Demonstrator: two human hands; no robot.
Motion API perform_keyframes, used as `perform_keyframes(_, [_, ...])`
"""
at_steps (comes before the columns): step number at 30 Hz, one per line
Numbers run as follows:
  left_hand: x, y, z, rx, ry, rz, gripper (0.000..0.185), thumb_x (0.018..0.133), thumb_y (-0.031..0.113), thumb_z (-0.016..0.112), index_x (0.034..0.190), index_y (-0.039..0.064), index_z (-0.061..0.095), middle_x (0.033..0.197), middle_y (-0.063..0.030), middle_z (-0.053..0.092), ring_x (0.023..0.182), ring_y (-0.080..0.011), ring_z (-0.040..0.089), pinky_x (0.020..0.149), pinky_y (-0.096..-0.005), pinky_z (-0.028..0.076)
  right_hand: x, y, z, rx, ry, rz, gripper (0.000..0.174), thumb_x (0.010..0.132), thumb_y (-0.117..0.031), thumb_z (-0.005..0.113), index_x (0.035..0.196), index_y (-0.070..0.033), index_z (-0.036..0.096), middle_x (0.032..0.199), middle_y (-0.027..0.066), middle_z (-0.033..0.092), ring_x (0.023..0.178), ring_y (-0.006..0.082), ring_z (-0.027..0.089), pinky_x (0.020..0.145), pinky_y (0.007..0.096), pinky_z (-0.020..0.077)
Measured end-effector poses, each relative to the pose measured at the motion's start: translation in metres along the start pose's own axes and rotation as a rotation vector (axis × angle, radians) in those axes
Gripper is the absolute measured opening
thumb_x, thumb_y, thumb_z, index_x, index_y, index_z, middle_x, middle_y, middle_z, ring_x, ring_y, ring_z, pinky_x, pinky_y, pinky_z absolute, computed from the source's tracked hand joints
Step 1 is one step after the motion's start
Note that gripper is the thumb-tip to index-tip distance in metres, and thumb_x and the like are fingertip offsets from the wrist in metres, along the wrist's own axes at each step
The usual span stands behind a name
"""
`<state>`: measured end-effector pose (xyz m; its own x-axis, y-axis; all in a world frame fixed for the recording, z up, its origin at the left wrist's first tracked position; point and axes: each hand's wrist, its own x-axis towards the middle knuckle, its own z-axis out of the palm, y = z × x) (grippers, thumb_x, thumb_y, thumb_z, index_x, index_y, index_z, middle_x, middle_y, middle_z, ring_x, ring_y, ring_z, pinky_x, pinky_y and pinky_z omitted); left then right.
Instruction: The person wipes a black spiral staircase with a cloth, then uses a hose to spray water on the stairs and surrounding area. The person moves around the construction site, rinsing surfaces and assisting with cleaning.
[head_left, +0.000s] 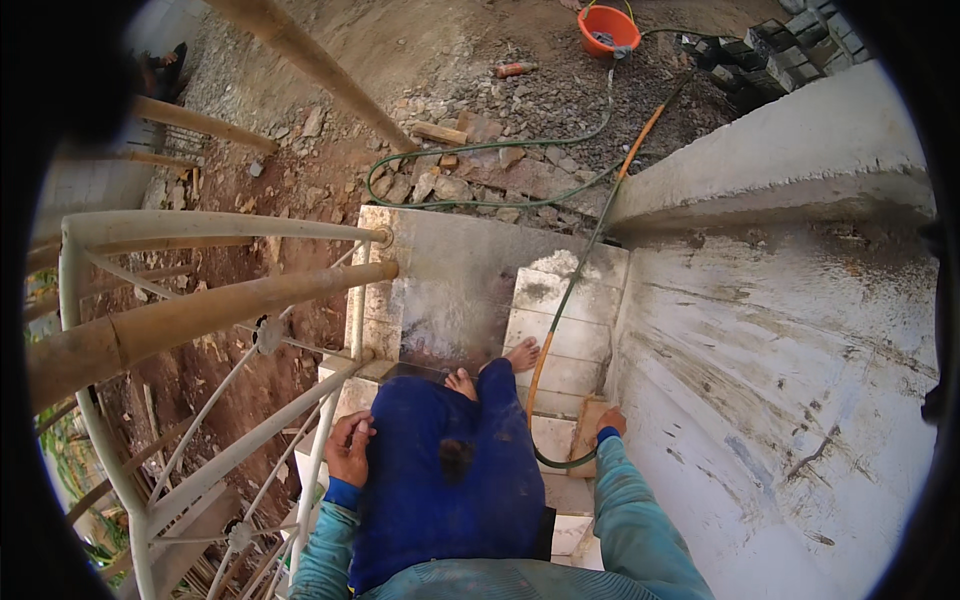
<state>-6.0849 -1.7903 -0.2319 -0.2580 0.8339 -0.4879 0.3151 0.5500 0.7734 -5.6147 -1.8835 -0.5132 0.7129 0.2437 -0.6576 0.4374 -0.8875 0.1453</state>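
My left hand hangs beside my left thigh, loosely curled, near a white metal stair railing. I see nothing held in it. Closed in a fist, my right hand is low by the white wall, over the edge of a tan rectangular piece on a tiled step. Whether its fingers grip anything is hidden. A green and orange hose runs down the steps and loops back under my right forearm. My bare feet stand on the light tiles and the wet grey landing.
A bamboo pole crosses the railing; another pole stands beyond. Broken rocks and gravel border the landing. Farther off are an orange bucket with a cloth, a bottle and stacked dark blocks. Part of a person shows at upper left.
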Motion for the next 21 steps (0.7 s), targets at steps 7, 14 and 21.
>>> perform_keyframes(7, [-0.021,-0.056,-0.014,-0.075,0.146,-0.084,0.02,0.098,0.014,0.055,0.111,0.001,0.063,0.1,-0.0047,0.062,0.082,-0.0117,0.059,0.076,-0.0236,0.048,-0.015,-0.002,0.008,-0.035,0.048,-0.125,0.05,0.098,-0.037,0.034,0.095,0.003,0.064,0.098,0.0286,0.065,0.093,0.0461,0.062,0.087,0.051,0.048])
perform_keyframes(14, [-0.029,-0.065,-0.032,-0.084,0.221,-0.092,0.023,0.098,0.015,0.055,0.115,0.001,0.061,0.106,-0.0065,0.063,0.083,-0.0126,0.061,0.074,-0.0247,0.049,-0.038,-0.023,-0.012,-0.254,-0.032,-0.382,0.045,0.096,-0.038,0.036,0.1,0.0,0.061,0.099,0.0286,0.065,0.091,0.0446,0.063,0.083,0.0532,0.0493])
perform_keyframes(21, [0.024,-0.006,-0.084,-0.007,0.54,0.211,0.046,0.098,0.019,0.054,0.14,0.003,0.041,0.125,-0.0107,0.055,0.104,-0.0167,0.059,0.082,-0.0274,0.049,-0.084,-0.053,0.01,-0.552,-0.287,-0.664,0.041,0.096,-0.035,0.036,0.102,-0.001,0.058,0.092,0.0263,0.066,0.086,0.0438,0.065,0.079,0.0524,0.0515])
